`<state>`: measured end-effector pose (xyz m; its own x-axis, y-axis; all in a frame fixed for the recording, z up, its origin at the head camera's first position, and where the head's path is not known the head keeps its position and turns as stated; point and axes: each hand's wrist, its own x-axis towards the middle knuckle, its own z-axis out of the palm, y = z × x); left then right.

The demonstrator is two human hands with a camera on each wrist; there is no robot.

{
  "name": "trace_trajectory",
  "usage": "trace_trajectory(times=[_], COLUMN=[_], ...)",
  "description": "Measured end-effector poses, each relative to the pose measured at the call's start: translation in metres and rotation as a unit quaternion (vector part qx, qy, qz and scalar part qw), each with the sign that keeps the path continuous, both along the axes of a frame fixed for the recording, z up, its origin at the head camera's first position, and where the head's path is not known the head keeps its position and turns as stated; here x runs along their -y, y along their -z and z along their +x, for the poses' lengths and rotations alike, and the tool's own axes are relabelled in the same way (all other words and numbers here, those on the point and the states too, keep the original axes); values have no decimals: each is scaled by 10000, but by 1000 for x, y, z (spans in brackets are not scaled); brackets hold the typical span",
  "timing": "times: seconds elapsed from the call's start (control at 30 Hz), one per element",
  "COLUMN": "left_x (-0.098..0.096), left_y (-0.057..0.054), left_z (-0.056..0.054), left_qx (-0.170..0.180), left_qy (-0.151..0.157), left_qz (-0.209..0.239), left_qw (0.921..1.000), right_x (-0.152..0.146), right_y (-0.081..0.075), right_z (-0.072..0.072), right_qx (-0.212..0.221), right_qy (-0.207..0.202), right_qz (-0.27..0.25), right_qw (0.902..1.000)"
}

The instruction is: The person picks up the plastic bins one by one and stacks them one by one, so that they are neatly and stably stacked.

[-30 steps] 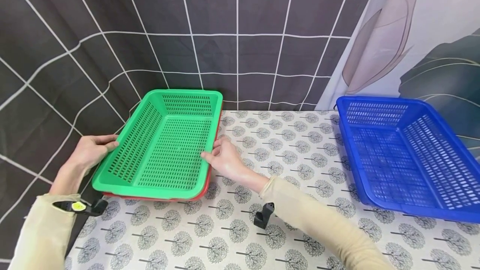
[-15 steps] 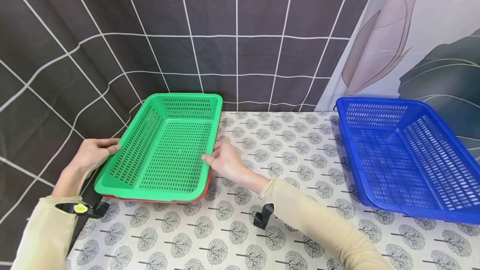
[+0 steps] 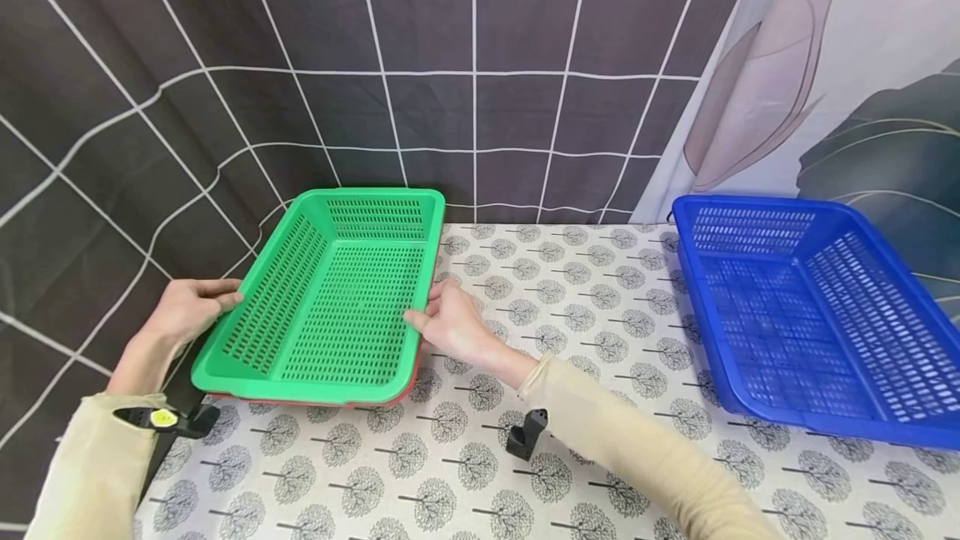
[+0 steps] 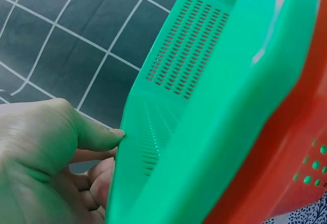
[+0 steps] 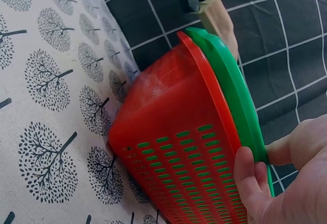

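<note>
A green perforated plastic basket point(image 3: 352, 307) sits nested in a red basket point(image 5: 179, 147) at the left of the table, against the dark curtain. Only a thin line of red shows under the green rim in the head view; the right wrist view shows much of the red side wall. My left hand point(image 3: 187, 307) pinches the green basket's left rim, thumb tip on the edge and fingers beneath. On the opposite long side, my right hand point(image 3: 457, 323) has its thumb on the green rim and its fingers curled below, against the red rim.
A blue perforated basket point(image 3: 705, 340) stands on the right side of the table. Tree-print cloth point(image 3: 555, 332) covers the tabletop. A dark curtain with white grid lines point(image 3: 517, 107) hangs behind and at the left, and a floral curtain point(image 3: 757, 98) at the right.
The green basket has shifted slightly toward me and lower, closer onto the red one. My left hand moved a little right and nearer with it; my right hand stayed almost in place.
</note>
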<state>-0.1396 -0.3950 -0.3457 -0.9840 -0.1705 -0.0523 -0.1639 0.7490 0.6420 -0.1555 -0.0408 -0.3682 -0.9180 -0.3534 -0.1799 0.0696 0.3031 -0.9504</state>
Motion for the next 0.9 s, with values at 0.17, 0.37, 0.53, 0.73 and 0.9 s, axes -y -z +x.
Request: trace_trajectory(times=[0.17, 0.37, 0.53, 0.73, 0.9], left_x=[0, 0, 3, 12, 20], left_y=[1, 3, 5, 6, 8], left_z=[2, 2, 3, 1, -1], left_qx=[62, 88, 167, 444, 939], left_qy=[-13, -20, -81, -180, -12], left_qz=[68, 175, 335, 1727, 2799], left_qw=[10000, 9998, 9993, 9838, 9554], right_x=[0, 1, -1, -7, -8], right_y=[0, 1, 3, 4, 6], right_z=[0, 0, 0, -5, -10], right_qx=[-68, -111, -187, -74, 644], right_qy=[-7, 3, 34, 379, 500], right_qz=[90, 367, 401, -180, -702], right_qw=[9999, 9993, 9990, 9991, 9942])
